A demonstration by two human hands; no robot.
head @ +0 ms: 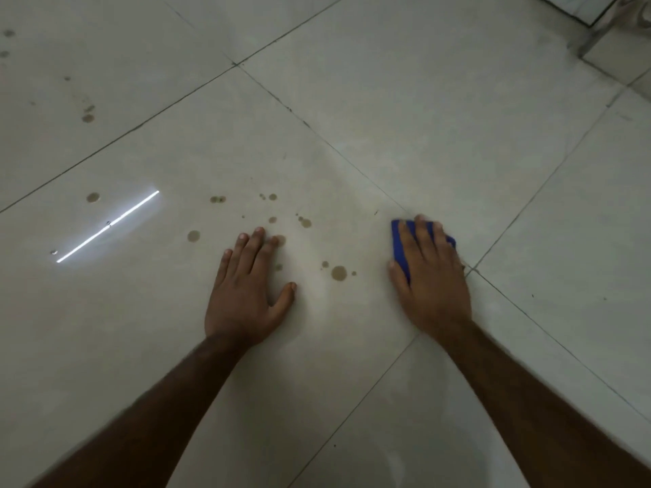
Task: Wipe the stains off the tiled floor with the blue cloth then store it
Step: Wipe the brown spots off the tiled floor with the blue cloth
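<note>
Blue cloth [400,246] under right hand [431,276] on brown-spotted pale tiled floor [422,118]

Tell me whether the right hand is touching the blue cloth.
Touching. The head view shows the right hand pressed flat on the blue cloth, fingers spread across it.

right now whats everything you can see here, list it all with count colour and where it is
tiled floor: one, pale grey with dark grout lines, fills the view
stains: many, brown round spots, scattered between the hands and off to the left, a few at far upper left
blue cloth: one, blue, on the floor under the right hand
light reflection: one, bright white streak, on the floor at left
metal leg: one, grey, upper right corner, too blurred to identify
left hand: one, flat on the floor, fingers straight
right hand: one, pressing flat on the cloth
</note>
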